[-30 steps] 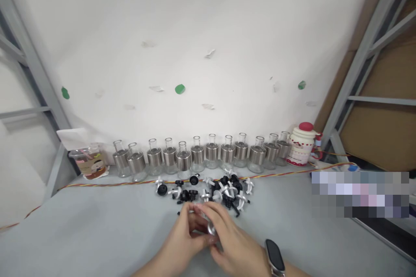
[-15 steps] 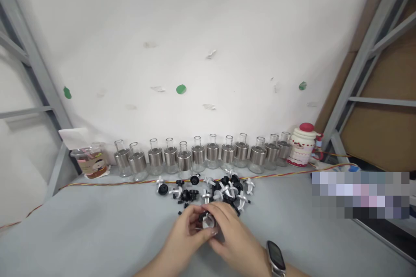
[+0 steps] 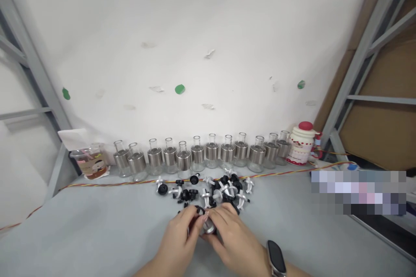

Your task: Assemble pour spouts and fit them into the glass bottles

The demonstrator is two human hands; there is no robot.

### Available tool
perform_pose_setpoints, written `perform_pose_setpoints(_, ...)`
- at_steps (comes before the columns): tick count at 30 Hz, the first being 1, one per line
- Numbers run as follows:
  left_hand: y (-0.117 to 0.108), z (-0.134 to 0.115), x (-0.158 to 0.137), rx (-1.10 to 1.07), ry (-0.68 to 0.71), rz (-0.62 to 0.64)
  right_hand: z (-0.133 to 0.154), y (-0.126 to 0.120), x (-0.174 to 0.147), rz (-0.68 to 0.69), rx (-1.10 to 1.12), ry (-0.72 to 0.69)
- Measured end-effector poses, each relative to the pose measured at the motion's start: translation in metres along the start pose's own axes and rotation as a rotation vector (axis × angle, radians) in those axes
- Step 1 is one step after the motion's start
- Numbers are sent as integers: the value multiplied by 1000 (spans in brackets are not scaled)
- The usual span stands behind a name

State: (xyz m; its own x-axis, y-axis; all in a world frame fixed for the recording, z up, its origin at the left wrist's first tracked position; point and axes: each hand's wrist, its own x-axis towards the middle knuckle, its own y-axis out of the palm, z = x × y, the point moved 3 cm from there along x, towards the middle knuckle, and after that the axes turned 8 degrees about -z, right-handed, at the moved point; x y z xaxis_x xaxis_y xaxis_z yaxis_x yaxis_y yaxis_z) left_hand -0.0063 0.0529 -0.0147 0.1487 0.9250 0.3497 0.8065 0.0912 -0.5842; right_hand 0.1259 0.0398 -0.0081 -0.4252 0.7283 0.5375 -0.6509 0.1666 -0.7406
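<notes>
Close to my body, both hands meet around a silver-and-black bottle pourer stopper (image 3: pixel 209 227). The fingers of my right hand (image 3: pixel 233 234) are wrapped about its silver body from the right. From the other side, the thumb and fingers of my left hand (image 3: pixel 179 235) pinch at a black part (image 3: pixel 200 210) by its upper end. Whether that black part is joined to the silver body cannot be made out, as fingers cover much of it. Just beyond my fingertips lies a loose heap of similar silver and black stoppers (image 3: pixel 224 190).
A row of glass bottles with steel collars (image 3: pixel 183 160) stands along the white wall. A red-and-yellow wire (image 3: pixel 110 183) runs across the grey table (image 3: pixel 97 220). A drink cup (image 3: pixel 92 164) stands left, a cream jar with red lid (image 3: pixel 300 147) right. A blurred-out item (image 3: pixel 357 192) lies far right.
The stopper has turned in my hands, its silver body now tilted lower. My left fingers have moved up from its near side to the black part at the top.
</notes>
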Motion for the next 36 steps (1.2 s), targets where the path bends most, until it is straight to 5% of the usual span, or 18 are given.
perform_pose_setpoints(7,-17,3,7,-66,-82,-142,-32,-17,9,-156,-113,327)
perform_pose_setpoints(11,-22,24,25,204,41,-173,-42,-22,13,-169,-1,313)
perform_pose_setpoints(17,-27,27,31,263,176,-227,-32,-8,4,-38,186,329)
perform_pose_setpoints(19,-26,12,24,293,309,-151,-30,-7,2,28,231,322)
perform_pose_setpoints(22,-19,-9,12,393,402,129,-28,-10,4,137,290,237)
perform_pose_setpoints(26,-15,-14,6,495,259,234,-27,-18,9,112,441,268)
perform_pose_setpoints(30,-7,0,6,360,104,220,-27,-21,14,-3,575,369)
perform_pose_setpoints(36,2,2,-1,204,130,113,-28,-4,7,44,586,556)
